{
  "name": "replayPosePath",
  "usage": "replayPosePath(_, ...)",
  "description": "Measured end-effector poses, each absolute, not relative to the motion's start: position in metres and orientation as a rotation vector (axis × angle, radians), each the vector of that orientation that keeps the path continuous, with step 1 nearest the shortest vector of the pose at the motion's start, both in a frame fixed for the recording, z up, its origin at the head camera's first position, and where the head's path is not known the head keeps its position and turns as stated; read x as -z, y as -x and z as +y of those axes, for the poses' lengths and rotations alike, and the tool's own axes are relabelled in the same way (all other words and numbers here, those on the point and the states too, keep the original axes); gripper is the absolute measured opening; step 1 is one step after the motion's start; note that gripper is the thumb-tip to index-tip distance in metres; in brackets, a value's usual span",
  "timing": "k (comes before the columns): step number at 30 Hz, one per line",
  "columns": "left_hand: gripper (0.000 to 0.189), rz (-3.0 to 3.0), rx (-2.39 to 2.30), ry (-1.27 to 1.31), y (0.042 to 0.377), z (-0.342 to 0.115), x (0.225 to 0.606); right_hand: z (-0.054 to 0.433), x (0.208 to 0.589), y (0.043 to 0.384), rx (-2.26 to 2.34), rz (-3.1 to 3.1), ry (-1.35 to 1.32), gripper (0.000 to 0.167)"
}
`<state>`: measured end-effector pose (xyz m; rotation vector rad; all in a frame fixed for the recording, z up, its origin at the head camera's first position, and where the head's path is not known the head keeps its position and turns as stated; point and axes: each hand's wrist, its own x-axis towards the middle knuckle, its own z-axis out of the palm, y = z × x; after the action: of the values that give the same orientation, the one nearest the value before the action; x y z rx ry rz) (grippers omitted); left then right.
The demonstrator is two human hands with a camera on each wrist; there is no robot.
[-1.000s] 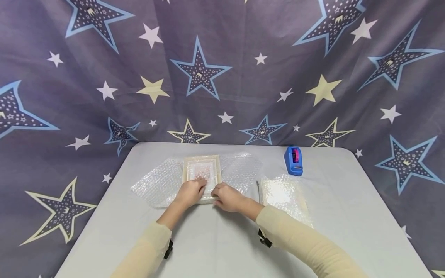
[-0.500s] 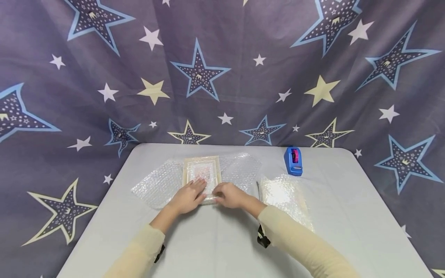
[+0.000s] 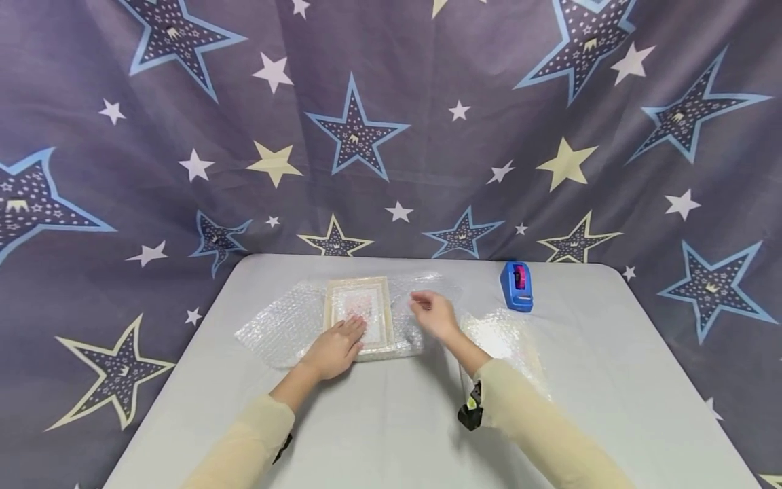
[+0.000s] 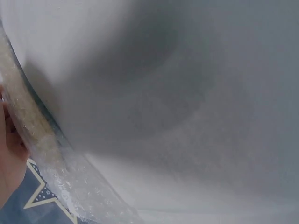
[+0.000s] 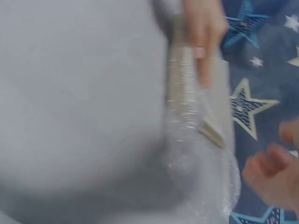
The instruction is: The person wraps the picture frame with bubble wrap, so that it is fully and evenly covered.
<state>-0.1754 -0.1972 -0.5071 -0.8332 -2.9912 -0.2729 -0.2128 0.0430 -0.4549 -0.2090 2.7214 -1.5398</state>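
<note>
In my head view, the left hand (image 3: 332, 349) lies, fingers outstretched, on the picture frame (image 3: 374, 305) amid bubble wrap (image 3: 281, 326) mid-desk (image 3: 379, 435). Only my right wrist view tells me the right hand (image 5: 274, 181) has its thumb parted from loosely curled fingers. Only the head view catches the tape dispenser (image 3: 516, 286).

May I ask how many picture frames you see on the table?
1: the picture frame amid spread bubble wrap, under the left hand. A bubble-wrap bundle near the blue tape dispenser could hide another; I cannot tell.
</note>
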Motion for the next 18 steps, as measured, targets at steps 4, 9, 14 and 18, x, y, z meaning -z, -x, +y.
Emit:
replayPosePath(4,0.047,-2.993,0.290,0.817,0.175,-0.199,0.509,0.057,0.443,0.214,1.609,2.558,-0.198,0.044)
replayPosePath(9,0.047,-2.977,0.271,0.837,0.175,-0.201,0.510,0.062,0.449,0.209,1.606,2.303,-0.386,0.063)
replayPosePath(14,0.048,-2.962,0.257,0.874,0.176,-0.203,0.512,0.059,0.457,0.201,1.628,2.186,-0.431,0.077)
replayPosePath(18,0.048,-2.970,0.246,0.892,0.177,-0.204,0.512,0.055,0.462,0.199,1.722,2.128,-0.463,0.083)
